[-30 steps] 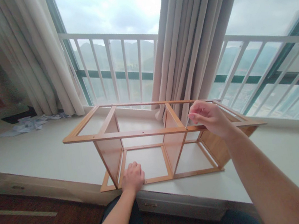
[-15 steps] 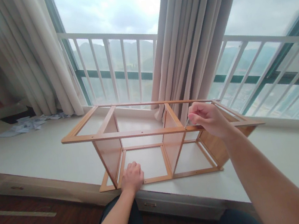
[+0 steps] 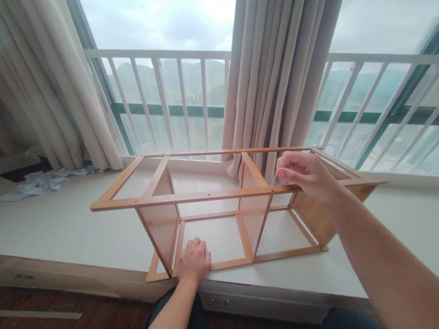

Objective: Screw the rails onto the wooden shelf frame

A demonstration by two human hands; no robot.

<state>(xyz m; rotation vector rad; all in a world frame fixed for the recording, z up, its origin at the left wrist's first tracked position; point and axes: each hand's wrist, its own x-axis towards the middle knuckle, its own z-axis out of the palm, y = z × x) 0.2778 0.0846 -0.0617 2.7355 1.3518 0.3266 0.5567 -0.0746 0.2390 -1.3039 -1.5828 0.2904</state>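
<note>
Wooden shelf frame point(image 3: 208, 195) standing on the white window ledge point(image 3: 67, 227), near the ledge's front edge at 6 o'clock, bottom rail just inside that edge. Upper rectangle of rails open to the top, three bays split by two upright panels; lower rectangle flat on the ledge. Bare ledge stretching away at 9 o'clock as far as crumpled paper scraps point(image 3: 37, 184) by the left curtain point(image 3: 44, 86). More bare ledge at 3 o'clock, bounded at the back by the white railing point(image 3: 390, 87). Middle curtain point(image 3: 284, 48) hanging just behind the frame at 12 o'clock, its hem touching or nearly touching the back rail.

Left hand point(image 3: 194, 261) resting at 6 o'clock on the frame's bottom front rail, fingers curled down over it beside the left panel's foot, pressing rather than clasping. Right hand point(image 3: 308, 175) at 3 o'clock on the top front rail, just right of the right panel's top; thumb and fingertips pinched together at the rail. Whatever sits inside that grip too small to make out.
</note>
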